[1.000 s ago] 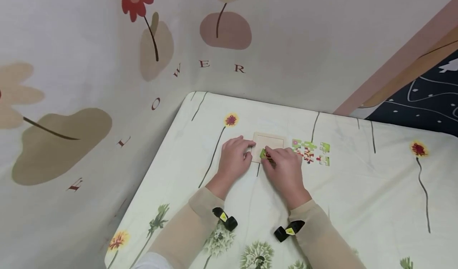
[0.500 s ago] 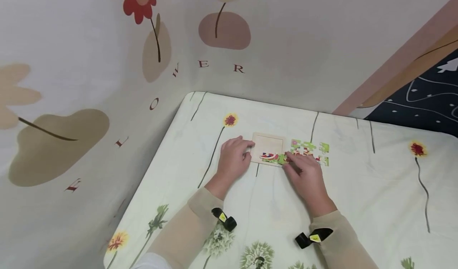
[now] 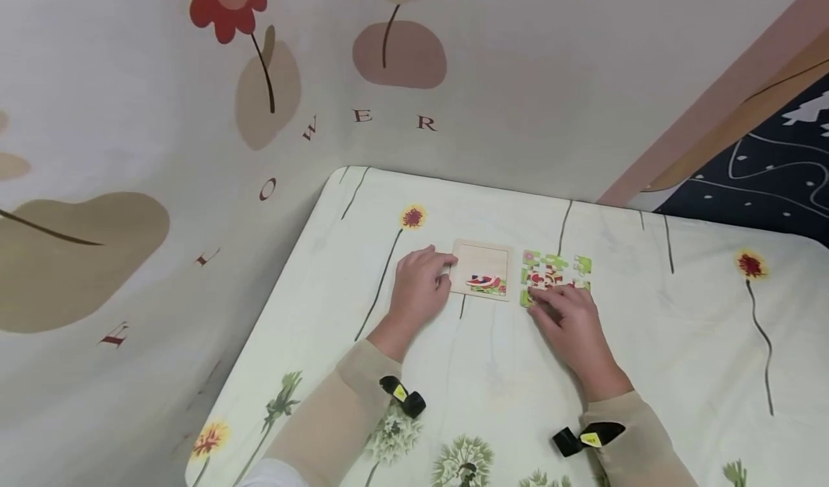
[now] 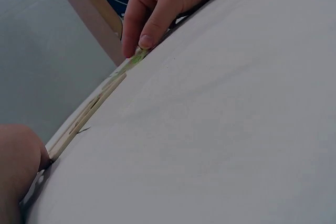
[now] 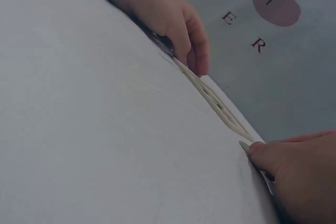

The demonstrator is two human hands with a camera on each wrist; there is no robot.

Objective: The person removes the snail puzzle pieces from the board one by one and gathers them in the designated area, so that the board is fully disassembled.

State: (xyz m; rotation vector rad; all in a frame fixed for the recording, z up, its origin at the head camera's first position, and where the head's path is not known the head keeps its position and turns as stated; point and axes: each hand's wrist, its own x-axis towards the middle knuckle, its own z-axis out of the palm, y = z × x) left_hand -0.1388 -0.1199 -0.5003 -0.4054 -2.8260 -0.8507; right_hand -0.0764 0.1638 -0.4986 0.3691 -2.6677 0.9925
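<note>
A small square wooden puzzle tray (image 3: 482, 260) lies on the cloth-covered table, with jigsaw pieces (image 3: 490, 285) along its lower right part. My left hand (image 3: 419, 285) holds the tray's left edge between thumb and fingers. To the right of the tray, my right hand (image 3: 574, 325) pinches a green puzzle piece (image 3: 524, 298) at the lower left of a group of loose pieces (image 3: 545, 275). In the right wrist view that piece (image 5: 244, 146) sticks out tilted from under the thumb. The right hand covers some of the loose pieces.
White cloth printed with flowers covers the table (image 3: 673, 343). A hanging fabric wall (image 3: 518, 113) with flower prints and letters stands behind and to the left. Each wrist wears a black strap camera (image 3: 403, 396).
My right hand has left the tray and moved right to the loose pieces, where it pinches another piece. More pieces now show in the tray's lower part. The left hand stays at the edge.
</note>
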